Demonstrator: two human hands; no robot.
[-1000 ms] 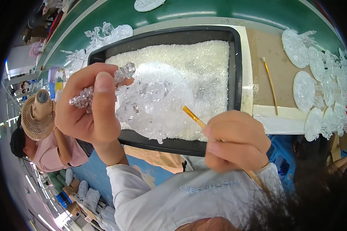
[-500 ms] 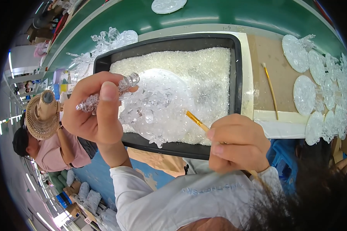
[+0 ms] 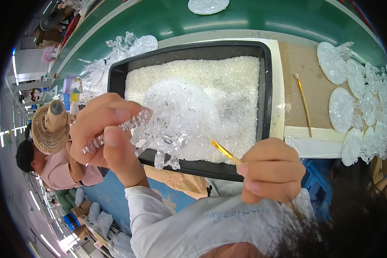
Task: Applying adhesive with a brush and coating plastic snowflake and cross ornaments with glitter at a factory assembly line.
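Observation:
My left hand (image 3: 109, 135) is closed around a rod-like part of a clear plastic ornament (image 3: 165, 139), which has a round, frosted disc (image 3: 187, 103) at its far side. The ornament is tilted above a black tray (image 3: 267, 103) filled with whitish, glittering granules (image 3: 228, 69). In my right hand (image 3: 273, 170), the fingers pinch a thin paintbrush (image 3: 223, 149) with a gold-coloured ferrule. Its tip points at the disc's lower right edge; whether it touches, I cannot tell.
Another paintbrush (image 3: 304, 105) lies on brown board right of the tray. Several clear ornaments with round discs (image 3: 342, 109) stand at the far right, and more (image 3: 146, 44) behind the tray's left corner. A person near a tan fan (image 3: 51, 124) is at the left.
My left hand has lowered slightly and turned the ornament, so its clear knobbly parts show more. My right hand and the brush have moved slightly down and right.

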